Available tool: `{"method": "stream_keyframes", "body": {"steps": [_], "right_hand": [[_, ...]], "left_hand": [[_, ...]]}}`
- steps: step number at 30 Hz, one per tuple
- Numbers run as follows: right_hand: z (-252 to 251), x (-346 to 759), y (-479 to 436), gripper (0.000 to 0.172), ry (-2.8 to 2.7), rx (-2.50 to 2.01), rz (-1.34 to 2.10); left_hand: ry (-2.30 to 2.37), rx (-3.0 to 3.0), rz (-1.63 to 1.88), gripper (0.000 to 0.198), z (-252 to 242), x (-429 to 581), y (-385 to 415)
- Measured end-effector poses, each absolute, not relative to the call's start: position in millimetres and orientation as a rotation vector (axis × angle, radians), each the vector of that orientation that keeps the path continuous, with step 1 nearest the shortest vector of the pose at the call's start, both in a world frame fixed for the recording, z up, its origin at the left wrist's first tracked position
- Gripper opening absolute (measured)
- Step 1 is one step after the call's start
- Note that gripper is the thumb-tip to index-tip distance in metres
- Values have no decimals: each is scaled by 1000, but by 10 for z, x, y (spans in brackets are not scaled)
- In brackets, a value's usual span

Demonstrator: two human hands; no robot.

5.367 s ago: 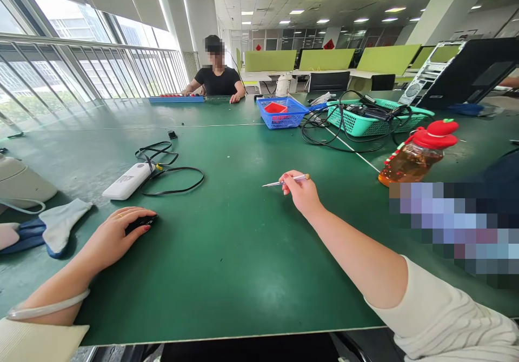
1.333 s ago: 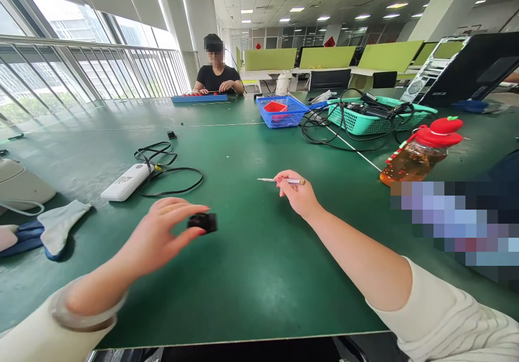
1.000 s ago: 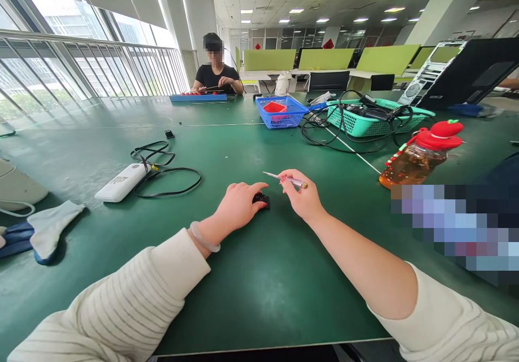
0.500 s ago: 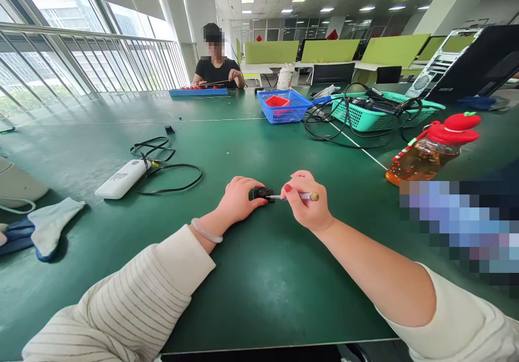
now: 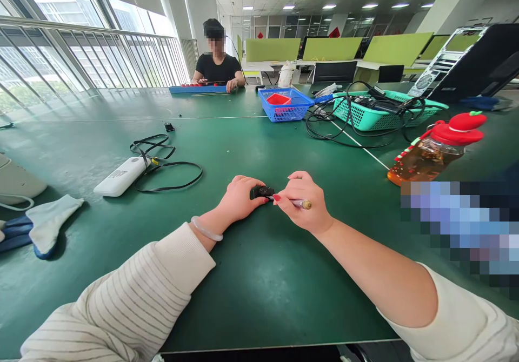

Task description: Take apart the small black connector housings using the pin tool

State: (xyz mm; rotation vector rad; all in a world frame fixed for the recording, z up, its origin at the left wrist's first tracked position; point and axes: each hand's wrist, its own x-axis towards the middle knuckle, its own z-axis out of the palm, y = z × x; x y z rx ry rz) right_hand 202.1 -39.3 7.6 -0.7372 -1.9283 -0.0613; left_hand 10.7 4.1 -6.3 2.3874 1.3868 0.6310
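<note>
1. Nearest, both sleeved arms reach over the green table (image 5: 251, 297) from its near edge.
2. The left hand (image 5: 242, 197) holds a small black block (image 5: 261, 192) between thumb and fingers, low over the tabletop or on it. The block was off to the left a few seconds ago; now it lies in front of the person, between the two hands.
3. The right hand (image 5: 311, 210) is closed around a slim screwdriver (image 5: 300, 203), its tail pointing right. The fingertips have come in close beside the block since the last second, so the work seems to have passed from fetching to using the tool, one hand steadying. The tip is too hidden to tell exactly where it meets the block.
4. Left of the hands lie a glove (image 5: 54, 221) and a white box (image 5: 120, 177) with a looped black cord; to the right stands a tilted-looking, red-topped bottle (image 5: 433, 154).
5. Farther off are a blue basket (image 5: 286, 114) and a green basket (image 5: 365, 120).
6. At the far side, a co-worker sits behind a blue tray (image 5: 198, 89).
</note>
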Motion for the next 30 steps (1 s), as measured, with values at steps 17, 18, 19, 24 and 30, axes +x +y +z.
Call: {"method": "stream_keyframes", "body": {"steps": [17, 18, 19, 24, 30], "right_hand": [[70, 2004, -398, 39, -2008, -708, -266], [80, 2004, -402, 39, -2039, -695, -288], [91, 2002, -407, 39, -2076, -680, -310], [140, 1977, -430, 38, -2195, -592, -425], [158, 1977, -435, 36, -2202, -578, -499]], "left_hand": [[1394, 2383, 581, 31, -69, 105, 27], [1404, 2379, 579, 31, -69, 105, 27], [1414, 2375, 577, 31, -68, 106, 27], [1416, 2393, 569, 31, -69, 105, 29], [1399, 2415, 572, 31, -93, 97, 40]]}}
